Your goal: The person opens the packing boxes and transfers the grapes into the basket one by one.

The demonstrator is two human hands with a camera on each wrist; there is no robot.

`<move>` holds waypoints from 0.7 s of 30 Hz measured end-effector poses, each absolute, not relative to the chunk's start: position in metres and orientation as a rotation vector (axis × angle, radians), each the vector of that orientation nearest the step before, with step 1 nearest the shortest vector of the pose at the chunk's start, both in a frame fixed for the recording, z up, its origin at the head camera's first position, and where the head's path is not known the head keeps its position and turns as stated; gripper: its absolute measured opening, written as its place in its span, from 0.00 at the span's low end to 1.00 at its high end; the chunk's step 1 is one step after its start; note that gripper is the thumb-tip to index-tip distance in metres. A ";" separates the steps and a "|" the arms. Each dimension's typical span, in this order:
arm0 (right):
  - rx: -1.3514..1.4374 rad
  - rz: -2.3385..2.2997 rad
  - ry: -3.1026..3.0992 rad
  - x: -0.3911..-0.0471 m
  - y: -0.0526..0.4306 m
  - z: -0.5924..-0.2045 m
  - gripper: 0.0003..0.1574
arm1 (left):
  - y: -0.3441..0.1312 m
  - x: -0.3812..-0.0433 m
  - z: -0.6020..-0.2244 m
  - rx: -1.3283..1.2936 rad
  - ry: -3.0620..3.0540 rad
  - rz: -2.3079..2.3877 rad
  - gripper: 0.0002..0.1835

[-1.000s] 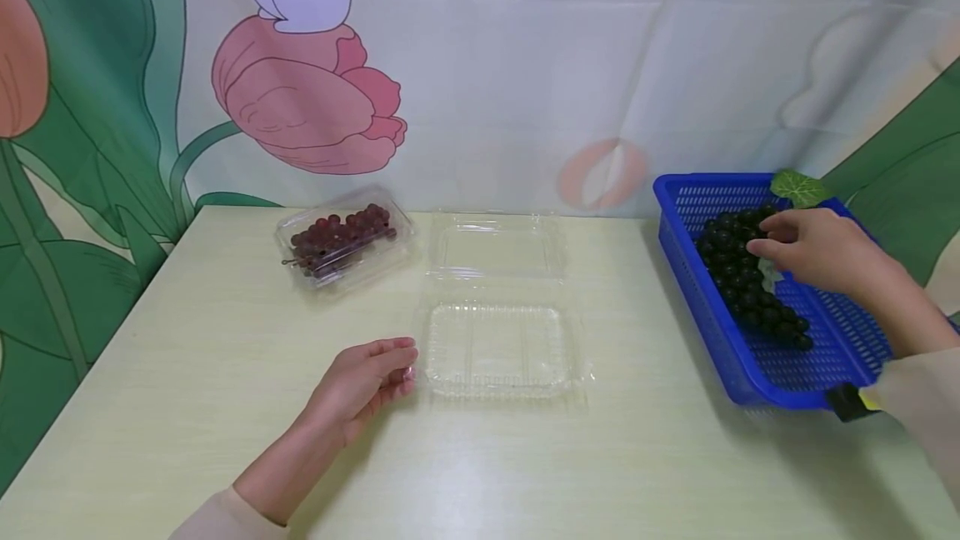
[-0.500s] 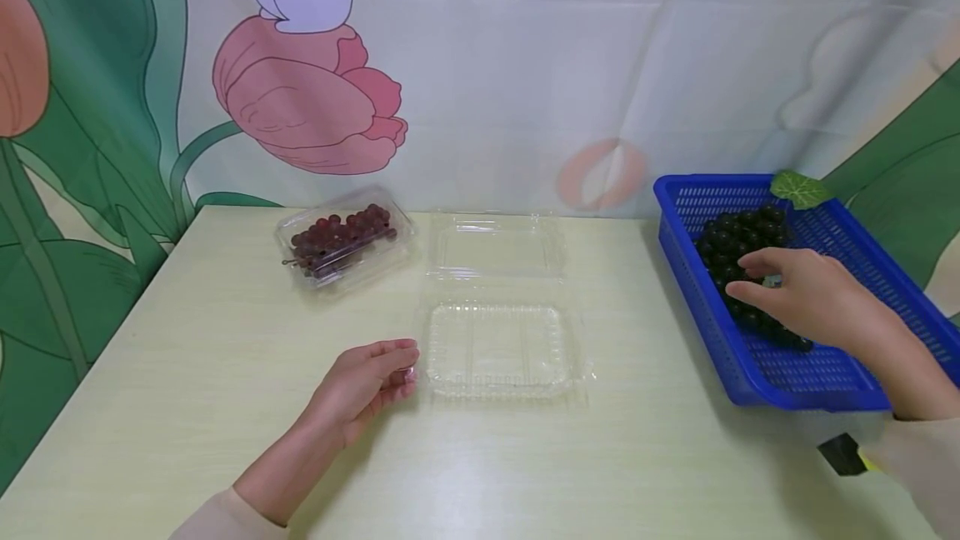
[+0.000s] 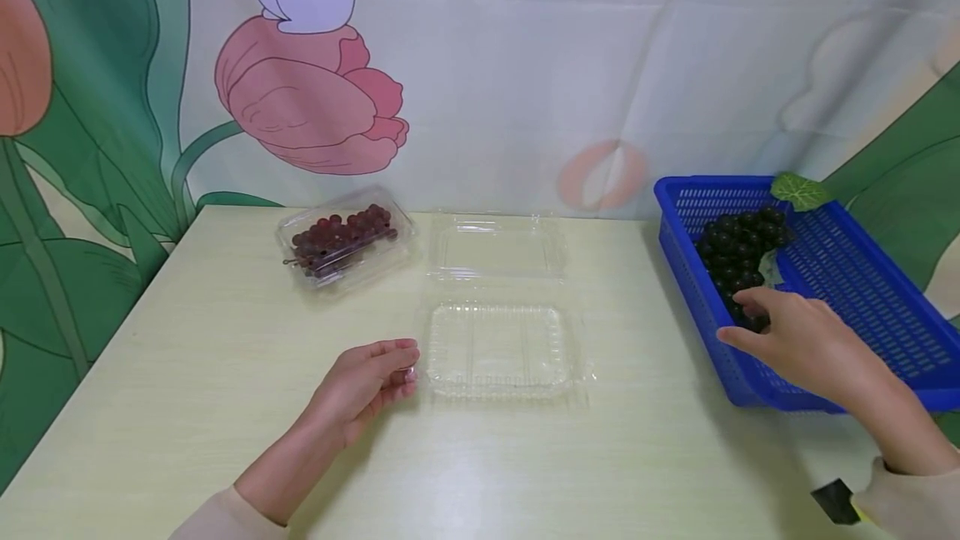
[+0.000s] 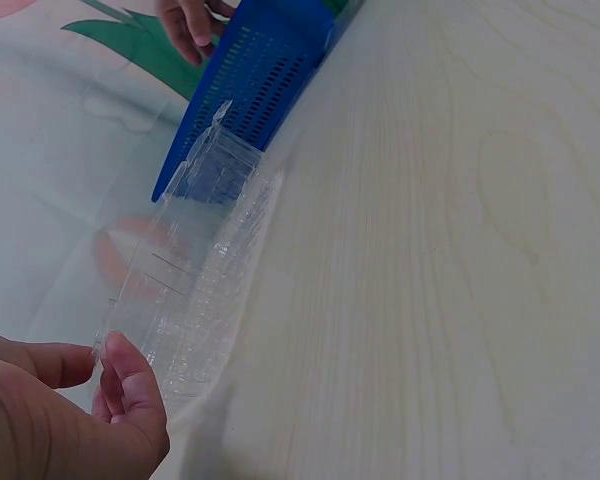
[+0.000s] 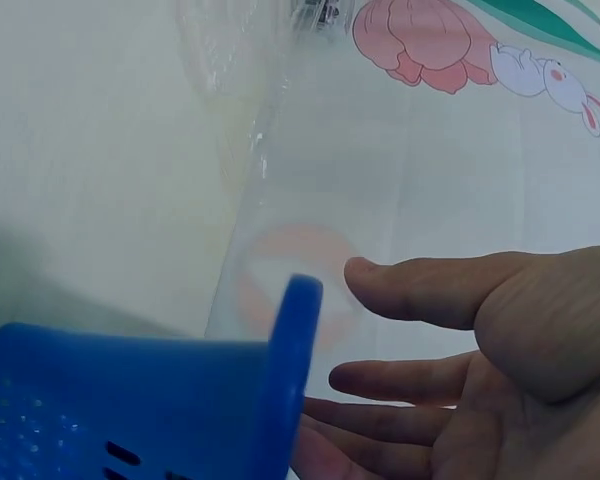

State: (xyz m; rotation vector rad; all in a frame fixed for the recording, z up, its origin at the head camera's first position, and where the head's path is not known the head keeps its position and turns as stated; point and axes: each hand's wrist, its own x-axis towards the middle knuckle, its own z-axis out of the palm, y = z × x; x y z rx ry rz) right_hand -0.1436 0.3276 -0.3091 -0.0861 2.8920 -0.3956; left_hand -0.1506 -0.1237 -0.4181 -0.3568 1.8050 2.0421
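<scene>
An opened clear plastic clamshell box [image 3: 495, 348] lies mid-table, its lid folded back toward the backdrop. My left hand [image 3: 363, 386] pinches its left edge between thumb and fingers; the left wrist view shows the fingertips right at the rim of the clamshell [image 4: 195, 290]. Over the near left part of the blue basket [image 3: 693, 298] hovers my right hand [image 3: 806, 340], thumb apart from loosely bent fingers. Beneath it a bunch of black grapes [image 3: 738, 240] lies along the basket's left side, its near end hidden by the hand. In the right wrist view nothing sits between the right hand's [image 5: 450, 370] fingers.
A closed clear clamshell [image 3: 401, 232] with red grapes [image 3: 337, 240] inside stands at the back left. One green leaf [image 3: 798, 190] hangs over the basket's far rim. A printed cloth backdrop [image 3: 487, 90] rises behind the table.
My right hand has moved nearer along the basket, from the far part of the black grapes to their near end. The left hand stays at the clamshell's edge.
</scene>
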 end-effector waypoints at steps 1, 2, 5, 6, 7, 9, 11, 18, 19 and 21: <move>-0.077 -0.389 2.897 -0.142 0.326 -0.311 0.43 | -0.124 -0.151 -0.418 -0.356 1.805 2.045 0.21; -0.070 -0.380 2.903 -0.141 0.325 -0.312 0.43 | -0.124 -0.151 -0.418 -0.356 1.805 2.045 0.21; -0.054 -0.354 2.918 -0.138 0.323 -0.314 0.45 | -0.123 -0.151 -0.418 -0.360 1.805 2.047 0.20; -0.056 -0.353 2.918 -0.137 0.323 -0.314 0.45 | -0.123 -0.151 -0.419 -0.362 1.805 2.047 0.20; -0.057 -0.353 2.918 -0.137 0.323 -0.314 0.45 | -0.123 -0.151 -0.419 -0.367 1.804 2.049 0.20; -0.050 -0.347 2.919 -0.136 0.324 -0.315 0.46 | -0.123 -0.151 -0.419 -0.358 1.801 2.051 0.20; -0.045 -0.348 2.921 -0.136 0.325 -0.316 0.47 | -0.123 -0.151 -0.419 -0.355 1.798 2.054 0.20; -0.026 -0.377 2.898 -0.137 0.329 -0.323 0.51 | -0.123 -0.152 -0.419 -0.349 1.798 2.054 0.21; -0.026 -0.380 2.894 -0.137 0.329 -0.324 0.51 | -0.123 -0.152 -0.419 -0.349 1.797 2.055 0.21; -0.026 -0.397 2.880 -0.137 0.328 -0.326 0.51 | -0.123 -0.152 -0.419 -0.349 1.794 2.058 0.22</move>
